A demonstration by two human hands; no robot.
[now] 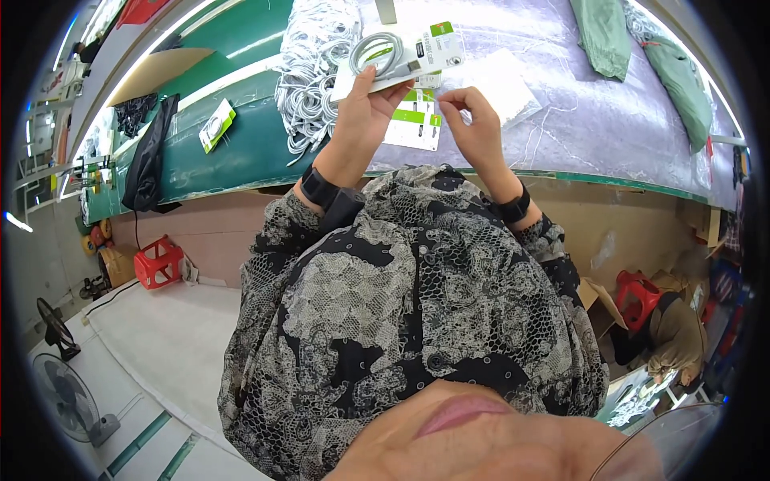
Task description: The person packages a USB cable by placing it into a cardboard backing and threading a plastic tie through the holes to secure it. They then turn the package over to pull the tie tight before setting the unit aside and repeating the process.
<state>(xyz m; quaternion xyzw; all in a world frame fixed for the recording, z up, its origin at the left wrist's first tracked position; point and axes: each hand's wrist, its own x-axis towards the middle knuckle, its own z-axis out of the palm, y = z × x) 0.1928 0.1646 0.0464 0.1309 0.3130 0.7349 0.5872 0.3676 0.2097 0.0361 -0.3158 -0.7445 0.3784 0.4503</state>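
Observation:
My left hand [362,114] is closed on a white and green packaging card [443,50], held above the table with the thumb on top. A coiled light-grey cable [399,53] lies against the face of that card, its plug near the card's middle. Just to the right, my right hand [479,128] is raised with thumb and forefinger pinched together. Whatever is between those fingertips, if anything, is too small to make out. More white and green cards [415,132] lie on the table below and between the hands. A large heap of coiled grey cables [309,88] sits left of my left hand.
One packed cable card [216,126] lies on the green tabletop [261,136] at left, near a black bag [150,160]. Clear plastic sleeves [507,86] are right of the cards. Green cloth bundles [603,44] lie far right. Red stools [159,263] and a fan [68,397] stand below table level.

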